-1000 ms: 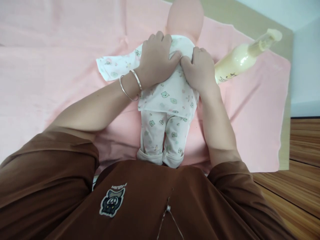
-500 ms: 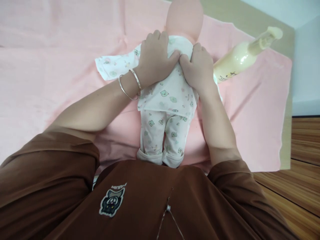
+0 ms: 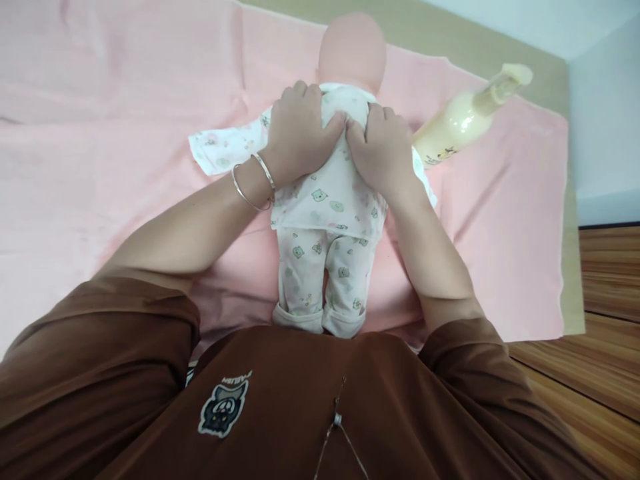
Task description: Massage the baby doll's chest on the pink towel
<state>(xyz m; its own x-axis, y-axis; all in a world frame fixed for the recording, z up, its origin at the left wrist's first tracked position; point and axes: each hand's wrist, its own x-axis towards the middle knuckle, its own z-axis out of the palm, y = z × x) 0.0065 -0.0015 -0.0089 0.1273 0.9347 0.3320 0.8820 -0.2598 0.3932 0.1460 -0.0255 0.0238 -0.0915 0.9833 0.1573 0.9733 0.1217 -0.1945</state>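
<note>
A baby doll in a white printed top and matching trousers lies on a pink blanket, head away from me. My left hand, with two bangles at the wrist, presses on the doll's upper chest, fingers curled over the shoulder. My right hand rests beside it on the other shoulder. The two thumbs meet at the middle of the top, pinching its cloth. One empty sleeve of the top lies spread to the left.
A cream pump bottle lies on the blanket right of the doll, close to my right hand. The blanket covers a tan surface whose right edge drops to a wooden floor. My brown shirt fills the foreground.
Both hands stay on the doll's chest, the thumbs drawn slightly closer together. The whole scene sits lower and further left in view as my head moved.
</note>
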